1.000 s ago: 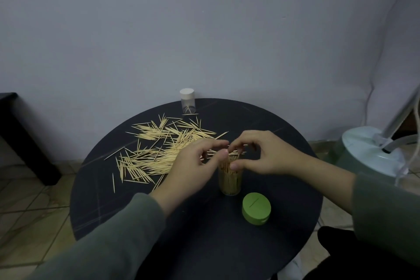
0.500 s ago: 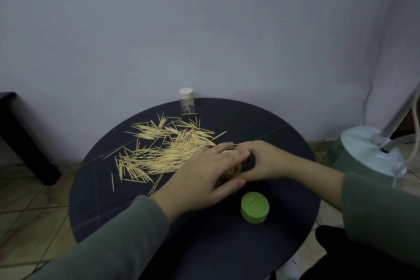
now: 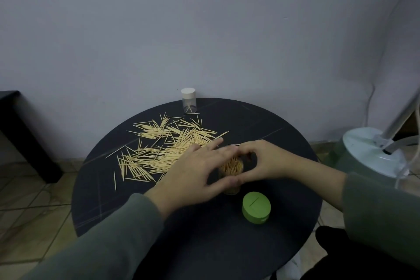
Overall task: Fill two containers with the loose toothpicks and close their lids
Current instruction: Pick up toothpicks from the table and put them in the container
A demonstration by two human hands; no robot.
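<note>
1. The left hand [image 3: 193,174] reaches in from the lower left in a grey-green sleeve. Its fingers are mostly straight and spread, with the thumb against the near side of a clear container [image 3: 231,174].
2. The right hand [image 3: 266,162] comes in from the right, also sleeved in grey-green. Its fingers curl round the far side and rim of the same container, and its thumb meets the left thumb at the front.
3. Between the two hands, the container stands upright near the middle of the worktop [image 3: 284,138], its mouth uncovered. It is packed with toothpicks standing on end; their tips show in the gap between the hands.
4. A green lid [image 3: 256,211] lies on the worktop just in front of the container, towards the viewer and slightly right, apart from both hands. It has a thin slot in its top.
5. The loose toothpicks [image 3: 163,149] are scattered in a broad pile on the left half of the worktop, beside the left hand.
6. A second container [image 3: 188,103], small and clear with a white cap on, stands at the far edge of the worktop, well apart from the hands. A few toothpicks show inside it.
7. The worktop is round and black.
8. A plain pale wall [image 3: 204,29] is behind it, tiled floor [image 3: 34,188] lies below, and a white and green appliance [image 3: 372,154] sits at the right.
</note>
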